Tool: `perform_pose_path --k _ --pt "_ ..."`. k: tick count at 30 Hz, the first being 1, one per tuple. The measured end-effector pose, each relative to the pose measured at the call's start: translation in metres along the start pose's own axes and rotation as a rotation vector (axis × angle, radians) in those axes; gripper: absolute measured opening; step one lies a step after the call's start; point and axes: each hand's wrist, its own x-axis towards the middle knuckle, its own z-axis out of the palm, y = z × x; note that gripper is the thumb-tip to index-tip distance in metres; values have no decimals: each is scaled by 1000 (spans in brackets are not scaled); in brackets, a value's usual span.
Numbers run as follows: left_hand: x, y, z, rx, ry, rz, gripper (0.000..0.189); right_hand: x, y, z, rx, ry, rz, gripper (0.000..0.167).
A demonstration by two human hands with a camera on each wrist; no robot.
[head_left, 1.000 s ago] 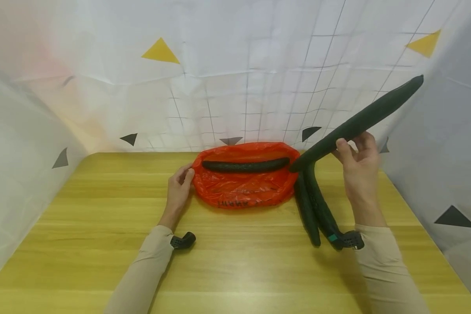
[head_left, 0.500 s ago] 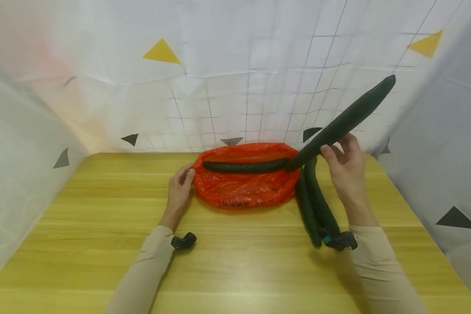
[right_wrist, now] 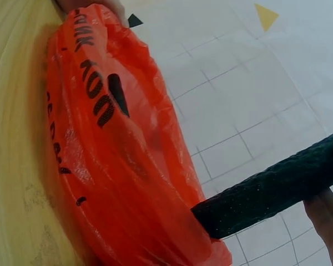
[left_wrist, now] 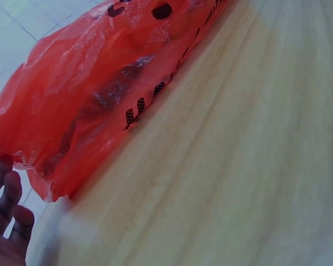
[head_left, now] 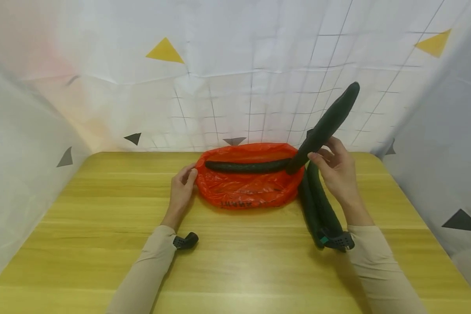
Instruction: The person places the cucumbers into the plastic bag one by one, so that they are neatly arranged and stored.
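My right hand (head_left: 339, 176) grips a long dark green cucumber (head_left: 331, 122) around its middle. It slants up to the right, with its lower end over the right rim of a red plastic bag (head_left: 235, 198). In the right wrist view this cucumber (right_wrist: 266, 191) dips behind the bag's near edge (right_wrist: 139, 166). At the bag's left rim, my left hand (head_left: 180, 189) pinches the plastic between thumb and fingers. Another cucumber (head_left: 247, 167) lies lengthwise inside the open bag.
Two more cucumbers (head_left: 325, 205) lie side by side on the wooden table (head_left: 235, 266), right of the bag and partly under my right wrist. A white gridded sheet (head_left: 227, 96) with coloured triangles stands behind the table. Each wrist wears a small black device (head_left: 186, 240).
My right hand has moved left with the cucumber, which now stands steeper and has its lower end over the bag's right side. The left hand stays at the bag's rim.
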Motion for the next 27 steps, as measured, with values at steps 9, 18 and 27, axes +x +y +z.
perform_pose_path --k 9,18,27 --pt "0 0 0 5 -2 0 36 3 -14 13 -267 -137 -42 46" --pt "0 2 2 28 -5 5 35 7 6 8 -362 -235 -17 52" --pt "3 -7 0 25 -2 -4 36 10 -13 20 -424 -303 9 47"
